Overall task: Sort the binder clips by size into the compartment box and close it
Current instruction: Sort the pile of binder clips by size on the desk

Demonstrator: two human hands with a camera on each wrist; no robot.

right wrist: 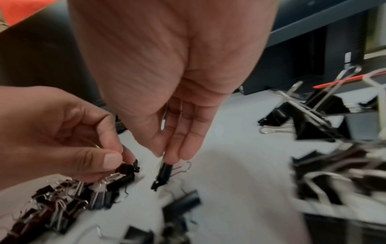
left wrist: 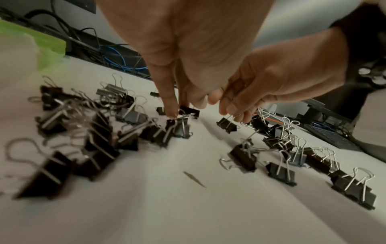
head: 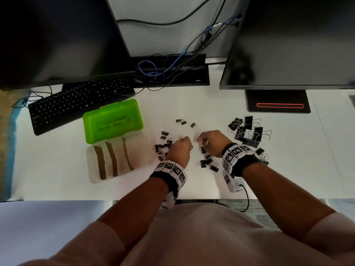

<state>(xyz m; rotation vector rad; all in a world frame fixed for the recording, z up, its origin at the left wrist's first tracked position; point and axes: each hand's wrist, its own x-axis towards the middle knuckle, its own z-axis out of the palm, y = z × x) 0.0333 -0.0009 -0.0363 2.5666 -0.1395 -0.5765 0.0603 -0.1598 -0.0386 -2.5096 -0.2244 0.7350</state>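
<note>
Your left hand [head: 179, 148] pinches a small black metal binder clip [left wrist: 186, 111]; your right hand [head: 213, 143] pinches another small clip [right wrist: 164, 173]. Lift by the wire loops, keeping sizes apart. The clear compartment box with the green lid [head: 96, 162] lies open at nine o'clock on the white surface [head: 192, 104].

Black binder clips [head: 247, 131] scattered beside open green-lidded compartment box [head: 115, 150].

You're looking down at a white table [head: 192, 104] against a pale wall [head: 163, 12]. Two dark monitors [head: 57, 39] stand at the back, a black keyboard [head: 76, 104] lies under the left one, and tangled black and blue cables [head: 153, 68] sit between them.
</note>
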